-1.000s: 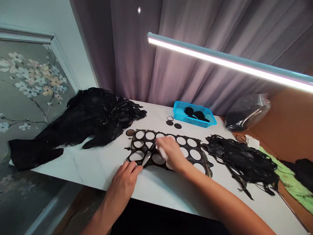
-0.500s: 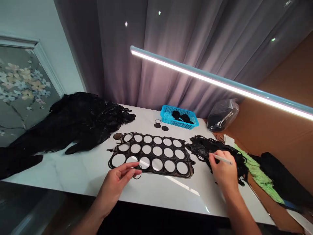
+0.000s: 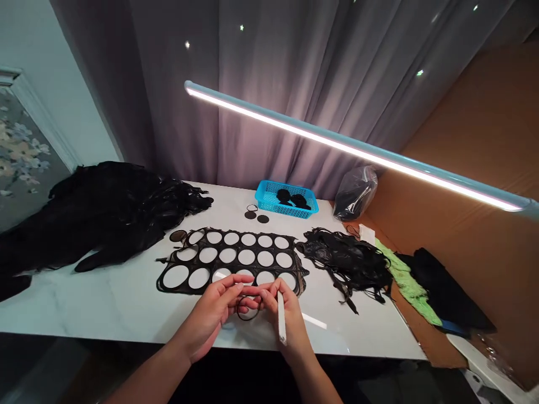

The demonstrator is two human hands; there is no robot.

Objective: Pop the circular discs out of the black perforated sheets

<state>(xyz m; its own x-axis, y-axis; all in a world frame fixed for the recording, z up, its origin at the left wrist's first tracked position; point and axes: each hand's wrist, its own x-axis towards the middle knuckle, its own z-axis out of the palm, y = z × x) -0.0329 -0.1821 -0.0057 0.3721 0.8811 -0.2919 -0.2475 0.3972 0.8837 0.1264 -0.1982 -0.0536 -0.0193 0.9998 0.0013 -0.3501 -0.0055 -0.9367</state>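
My left hand [image 3: 221,306] and my right hand [image 3: 288,308] meet over the front of the white table [image 3: 138,306]. A thin black ring [image 3: 249,320] hangs at the fingertips of both, with the left fingers closed on it. Along my right palm lies a slim white stick [image 3: 282,322], its rough end toward me; what lies between the right fingertips is partly hidden. Just beyond the hands is a flat black sheet [image 3: 217,266] with rows of round holes, the white tabletop showing through them. My hands cover part of its near edge.
A heap of black strips [image 3: 349,261] lies to the right and a large black pile [image 3: 109,213] to the left. Farther back are black discs [image 3: 263,219] and a blue basket [image 3: 261,196] holding black pieces. A clear bag [image 3: 357,191], green cloth [image 3: 400,275] and lamp tube [image 3: 337,143] are also there.
My right hand has moved left from the strip heap to meet my left hand at the ring, still carrying the white stick. The whole view has turned slightly right.
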